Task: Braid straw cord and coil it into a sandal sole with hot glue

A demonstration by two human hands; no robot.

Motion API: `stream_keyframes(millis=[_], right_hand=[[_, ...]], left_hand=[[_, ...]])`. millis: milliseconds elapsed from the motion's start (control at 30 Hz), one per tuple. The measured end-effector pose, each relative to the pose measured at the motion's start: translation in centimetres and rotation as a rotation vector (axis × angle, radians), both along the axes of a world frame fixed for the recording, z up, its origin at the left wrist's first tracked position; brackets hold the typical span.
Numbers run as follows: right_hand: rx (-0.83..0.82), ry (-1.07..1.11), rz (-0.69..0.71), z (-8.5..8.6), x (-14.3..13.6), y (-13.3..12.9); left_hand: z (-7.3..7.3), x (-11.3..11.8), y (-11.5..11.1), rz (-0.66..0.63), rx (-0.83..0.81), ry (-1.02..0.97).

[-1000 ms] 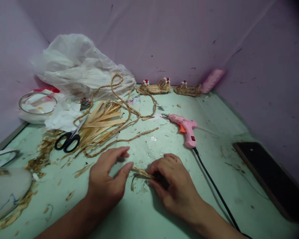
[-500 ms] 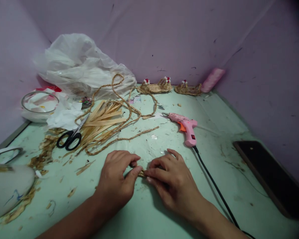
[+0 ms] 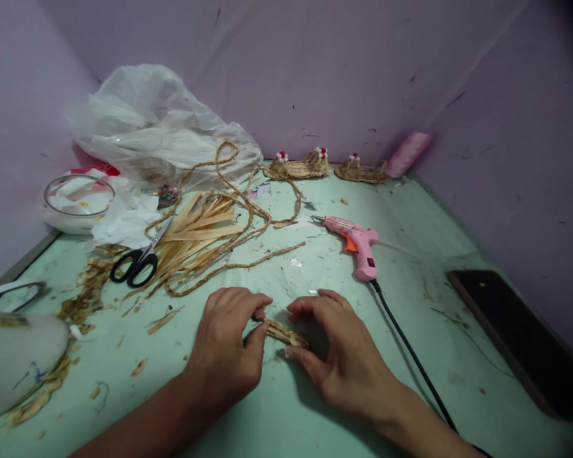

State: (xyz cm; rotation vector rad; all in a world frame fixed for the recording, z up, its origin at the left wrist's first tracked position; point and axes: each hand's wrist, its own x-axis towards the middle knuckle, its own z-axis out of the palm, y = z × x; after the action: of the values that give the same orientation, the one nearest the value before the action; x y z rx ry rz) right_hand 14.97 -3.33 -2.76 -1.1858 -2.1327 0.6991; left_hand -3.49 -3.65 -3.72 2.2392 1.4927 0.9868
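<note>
A small flat piece of coiled straw braid [image 3: 286, 333] lies low over the table, its left end pinched between the thumb and fingers of my left hand [image 3: 232, 337]. Around its right end, my right hand [image 3: 339, 346] has thumb and fingers spread apart, with a gap between them. The right thumb is close to the braid's lower edge; whether it touches I cannot tell. My left palm hides part of the piece. Beyond my hands a long braided straw cord [image 3: 239, 264] loops over a bundle of flat straw strips [image 3: 195, 229].
A pink glue gun [image 3: 351, 238] with a black cord lies right of centre. Black-handled scissors [image 3: 141, 261] rest at left, near a glass bowl [image 3: 79, 200] and plastic bag [image 3: 157, 127]. Beaded straw sandals [image 3: 298, 168] stand at the back; a phone [image 3: 516, 337] lies right.
My right hand's fingers have come apart and off the braid, leaving more of it uncovered. The left hand keeps its pinch and has hardly moved.
</note>
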Motion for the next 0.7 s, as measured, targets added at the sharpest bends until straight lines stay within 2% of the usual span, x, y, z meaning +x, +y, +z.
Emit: stream_keyframes(millis=[167,333,533,633,700], right_hand=[[-0.003,-0.085,0.090,1.1,2.0,0.6],[0.031,-0.120,0.028,2.4,4.6,1.7],[-0.066,0.216,-0.245,3.3,6.6,2.1],[-0.067,0.540,-0.418,3.6,7.2,2.3],[-0.064,0.735,-0.476,3.8,7.3,2.6]], left_hand=[[-0.1,0.0,0.0,0.003,-0.008,-0.003],[-0.1,0.1,0.2,0.007,-0.007,-0.010],[-0.1,0.0,0.0,0.000,-0.008,-0.009],[-0.1,-0.1,-0.1,0.007,-0.002,-0.010],[-0.1,-0.1,0.0,0.005,-0.014,-0.016]])
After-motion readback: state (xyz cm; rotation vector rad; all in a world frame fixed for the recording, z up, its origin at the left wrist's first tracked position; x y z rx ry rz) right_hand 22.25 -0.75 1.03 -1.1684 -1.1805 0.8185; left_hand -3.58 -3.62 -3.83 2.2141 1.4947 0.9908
